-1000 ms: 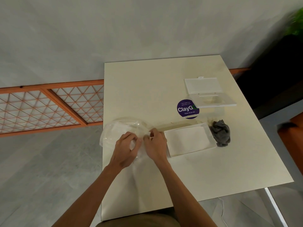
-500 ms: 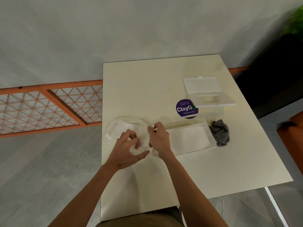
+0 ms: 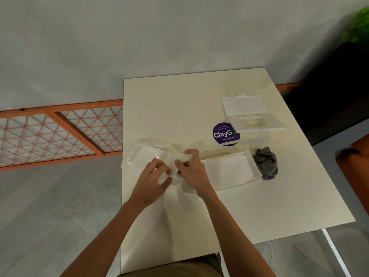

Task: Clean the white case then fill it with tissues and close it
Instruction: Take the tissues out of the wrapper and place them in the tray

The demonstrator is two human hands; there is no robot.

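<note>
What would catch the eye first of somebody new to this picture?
At the left of the table, the left hand and right hand pinch a clear plastic wrapper. At its far right, the white case stands with its flap open, a purple ClayGo sticker at its left.

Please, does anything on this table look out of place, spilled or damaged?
Nothing looks spilled or broken. The crinkled clear plastic tissue packet, pinched by the left hand and the right hand, lies at the cream table's left edge and seems to overhang it slightly. The crumpled grey cloth simply lies aside.
</note>
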